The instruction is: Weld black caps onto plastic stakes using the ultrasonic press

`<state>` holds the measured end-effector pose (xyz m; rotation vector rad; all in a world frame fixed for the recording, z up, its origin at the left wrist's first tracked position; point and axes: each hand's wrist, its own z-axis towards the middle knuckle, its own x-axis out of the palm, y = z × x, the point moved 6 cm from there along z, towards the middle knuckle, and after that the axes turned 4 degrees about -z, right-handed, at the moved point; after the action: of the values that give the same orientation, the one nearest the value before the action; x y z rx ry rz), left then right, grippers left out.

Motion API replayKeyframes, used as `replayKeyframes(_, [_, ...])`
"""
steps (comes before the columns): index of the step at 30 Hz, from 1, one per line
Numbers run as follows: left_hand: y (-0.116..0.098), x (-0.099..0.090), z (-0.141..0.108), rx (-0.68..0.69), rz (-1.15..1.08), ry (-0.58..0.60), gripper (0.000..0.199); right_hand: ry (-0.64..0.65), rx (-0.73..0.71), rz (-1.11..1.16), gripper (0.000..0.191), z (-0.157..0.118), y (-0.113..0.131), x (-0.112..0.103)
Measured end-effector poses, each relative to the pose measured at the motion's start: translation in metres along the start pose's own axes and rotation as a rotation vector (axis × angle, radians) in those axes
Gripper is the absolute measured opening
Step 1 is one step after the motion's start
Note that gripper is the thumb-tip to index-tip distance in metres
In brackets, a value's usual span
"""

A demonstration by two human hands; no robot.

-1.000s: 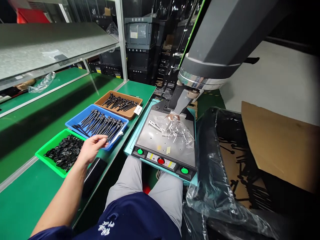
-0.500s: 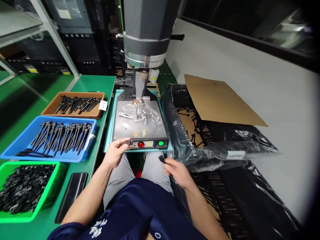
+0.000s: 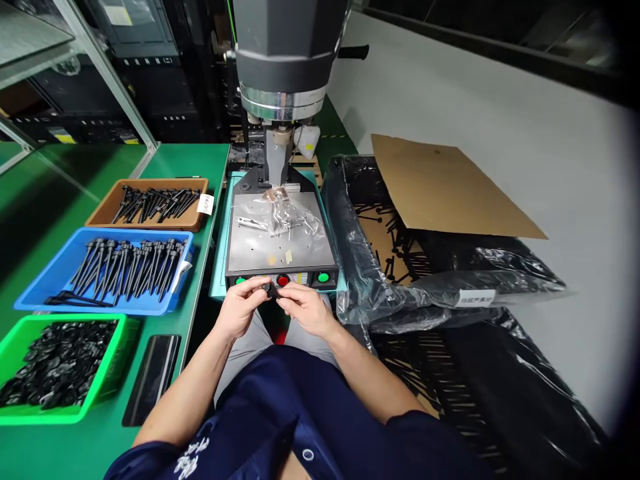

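Observation:
My left hand [image 3: 243, 308] is closed, thumb and fingertips pinching a small black plastic part [image 3: 271, 290]. My right hand [image 3: 309, 310] meets it from the right, its fingers closed on a small black piece against that part. Fingers cover most of both pieces, so whether they are joined cannot be seen. Just beyond my hands is the front panel of a press machine, with a red button [image 3: 283, 281] and a green button [image 3: 323, 277]. On its metal plate [image 3: 250, 250] a fixture [image 3: 278, 217] sits wrapped in clear plastic, under the machine's head [image 3: 284, 100].
On the green bench at left stand a brown tray [image 3: 97, 215] and a blue tray [image 3: 50, 275] of black stemmed parts, a green bin [image 3: 83, 407] of small black pieces and a black phone-like slab [image 3: 151, 380]. Plastic-lined boxes with a cardboard sheet [image 3: 450, 190] are at right.
My right hand has moved left and inward, bringing its black piece against the part in my left hand. My left hand has shifted slightly right.

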<state>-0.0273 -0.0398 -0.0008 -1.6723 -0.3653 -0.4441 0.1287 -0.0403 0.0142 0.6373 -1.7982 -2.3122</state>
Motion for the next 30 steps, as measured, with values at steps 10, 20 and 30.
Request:
replayKeyframes(10, [0.008,0.003,0.004,-0.03,-0.028,-0.022,0.032,-0.184,-0.145,-0.188,0.022,-0.007,0.014,-0.006])
replayKeyframes(20, [0.015,0.01,0.013,-0.054,0.015,-0.003,0.033,-0.178,0.037,0.072,0.016,-0.004,-0.015,-0.001])
replayKeyframes(30, [0.061,-0.002,0.052,-0.084,0.065,-0.127,0.044,-0.052,0.352,0.696,0.04,0.026,-0.081,0.006])
